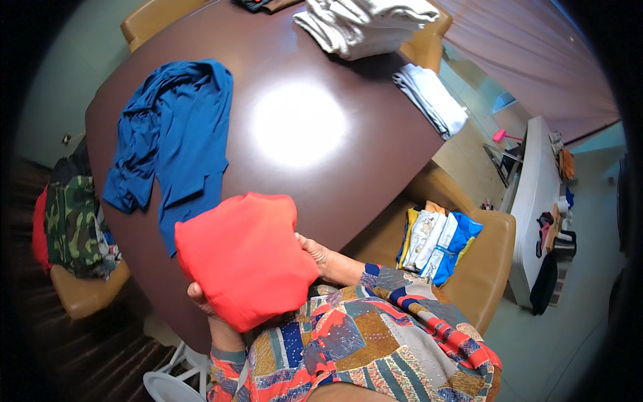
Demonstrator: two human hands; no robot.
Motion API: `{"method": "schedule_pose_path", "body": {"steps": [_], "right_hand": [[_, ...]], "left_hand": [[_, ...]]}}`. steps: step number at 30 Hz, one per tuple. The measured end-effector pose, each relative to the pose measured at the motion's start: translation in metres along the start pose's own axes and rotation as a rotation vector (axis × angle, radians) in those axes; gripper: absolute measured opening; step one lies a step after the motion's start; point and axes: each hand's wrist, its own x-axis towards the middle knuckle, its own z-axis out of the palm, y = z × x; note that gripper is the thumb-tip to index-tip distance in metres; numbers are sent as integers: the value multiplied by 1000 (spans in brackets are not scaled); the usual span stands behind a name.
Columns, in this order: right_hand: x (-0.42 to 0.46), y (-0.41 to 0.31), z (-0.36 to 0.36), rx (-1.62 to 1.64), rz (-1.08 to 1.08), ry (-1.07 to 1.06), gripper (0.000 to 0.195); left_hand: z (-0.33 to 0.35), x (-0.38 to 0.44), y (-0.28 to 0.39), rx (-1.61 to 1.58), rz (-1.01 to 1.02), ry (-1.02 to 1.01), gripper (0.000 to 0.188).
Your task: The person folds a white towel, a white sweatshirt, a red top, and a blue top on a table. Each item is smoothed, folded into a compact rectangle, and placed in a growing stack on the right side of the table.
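Note:
A folded red cloth is held between both hands over the near edge of the dark brown table. My left hand grips its lower left side, with the thumb showing and the fingers hidden beneath. At its right side, my right hand holds on with the thumb along the edge. Just beyond the red cloth, blue trousers or a similar garment lie loosely spread on the table, the near end partly hidden by the red cloth.
White folded cloths form a stack at the far side, near a folded pale garment. Folded colourful clothes lie on a tan chair at right. Camouflage clothing covers a chair at left. A white stool stands at lower left.

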Motion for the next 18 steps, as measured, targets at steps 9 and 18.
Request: {"method": "schedule_pose_path", "body": {"steps": [9,18], "right_hand": [[-4,-29,1,101,-20,-37,75],[-19,-46,21,-239,-122,20,76]], "left_hand": [[3,2,18,5,27,60,88],[-9,3,19,117,13,139,79]]}}
